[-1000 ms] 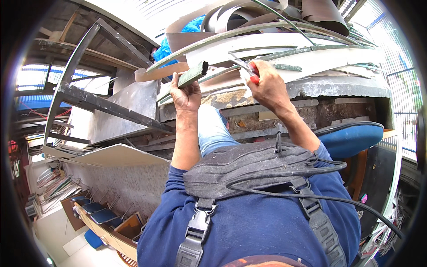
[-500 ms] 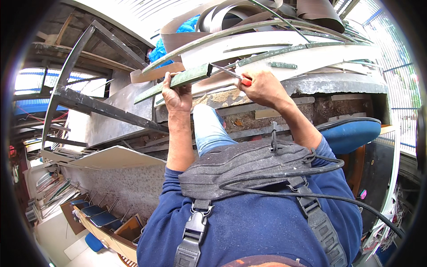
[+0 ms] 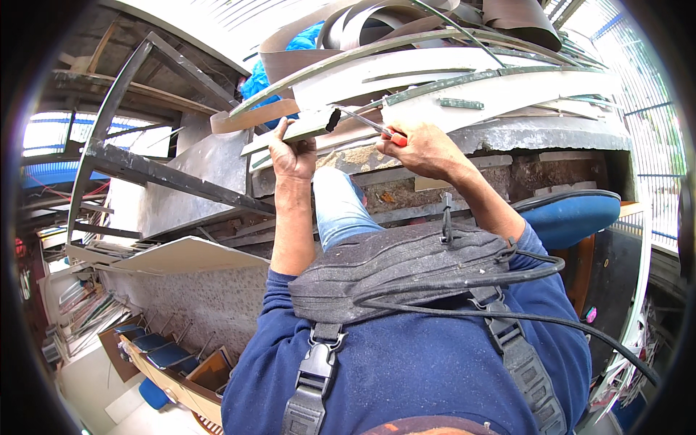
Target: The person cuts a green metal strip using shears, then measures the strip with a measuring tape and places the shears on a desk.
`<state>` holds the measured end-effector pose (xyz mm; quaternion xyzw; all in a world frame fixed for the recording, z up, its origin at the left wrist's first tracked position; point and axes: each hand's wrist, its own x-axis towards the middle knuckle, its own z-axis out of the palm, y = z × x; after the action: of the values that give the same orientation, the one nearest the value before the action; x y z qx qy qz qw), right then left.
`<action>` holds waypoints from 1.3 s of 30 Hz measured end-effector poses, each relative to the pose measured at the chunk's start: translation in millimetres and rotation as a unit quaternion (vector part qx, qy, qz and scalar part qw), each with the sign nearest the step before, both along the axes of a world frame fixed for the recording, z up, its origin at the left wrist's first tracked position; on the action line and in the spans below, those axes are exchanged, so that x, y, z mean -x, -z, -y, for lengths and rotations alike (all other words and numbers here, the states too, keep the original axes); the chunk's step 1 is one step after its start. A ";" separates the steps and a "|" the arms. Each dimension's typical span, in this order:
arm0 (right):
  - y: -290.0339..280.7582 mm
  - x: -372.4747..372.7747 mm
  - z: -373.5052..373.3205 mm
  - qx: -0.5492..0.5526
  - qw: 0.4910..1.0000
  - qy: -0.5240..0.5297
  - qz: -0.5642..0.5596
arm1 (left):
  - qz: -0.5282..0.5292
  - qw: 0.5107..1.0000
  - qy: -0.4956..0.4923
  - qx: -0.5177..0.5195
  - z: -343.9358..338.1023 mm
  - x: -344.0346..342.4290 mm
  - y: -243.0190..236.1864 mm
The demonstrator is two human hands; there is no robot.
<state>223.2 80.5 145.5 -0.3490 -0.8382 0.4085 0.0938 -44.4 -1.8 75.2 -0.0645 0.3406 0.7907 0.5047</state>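
My left hand [image 3: 291, 154] grips the near end of a flat pale board [image 3: 304, 125] that sticks out of a stack of strips. My right hand [image 3: 420, 147] is closed on a red-handled screwdriver [image 3: 371, 126]. Its metal shaft points left, with the tip close to a dark spot at the board's end. Both forearms reach forward and up from my blue sleeves. A knee in blue jeans [image 3: 341, 206] shows between them.
Long curved white, grey and brown strips [image 3: 464, 80] are piled on a rough concrete slab [image 3: 551, 134]. A dark metal frame [image 3: 167, 177] stands at the left. A blue seat [image 3: 573, 217] lies at the right. Black harness straps with a cable [image 3: 449, 279] cross my chest.
My left hand has shifted left and down along the board. The right hand with the screwdriver has dropped slightly, its tip staying near the board's end.
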 end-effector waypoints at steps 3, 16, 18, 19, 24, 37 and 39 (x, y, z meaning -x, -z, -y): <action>-8.6 2.5 0.2 0.007 0.999 0.010 0.048 | -0.005 1.000 -0.011 0.016 -0.7 -2.0 -2.2; 57.1 -24.3 44.3 0.201 0.979 -0.029 -0.026 | -0.151 0.981 -0.067 0.098 -19.6 30.8 11.0; 66.8 -22.8 50.2 0.280 0.958 -0.063 -0.026 | -0.192 0.977 -0.047 0.074 -27.1 26.6 9.7; 59.6 -18.4 54.1 0.302 0.949 -0.089 0.004 | -0.188 0.979 -0.043 0.061 -24.8 27.6 9.6; 55.3 -13.5 58.5 0.317 0.942 -0.113 0.013 | -0.226 0.971 -0.047 0.055 -41.3 12.9 -11.1; 43.4 -2.7 56.6 0.402 0.910 -0.047 -0.096 | -0.323 0.943 -0.055 0.057 -43.4 -24.0 -37.0; 42.7 -2.6 57.8 0.402 0.907 -0.038 -0.117 | -0.331 0.940 -0.056 0.057 -43.7 -26.3 -40.8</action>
<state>225.8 22.7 102.7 -0.2744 -0.5982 0.7524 0.0275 -18.1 41.9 115.9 0.1527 0.5285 0.7739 0.3138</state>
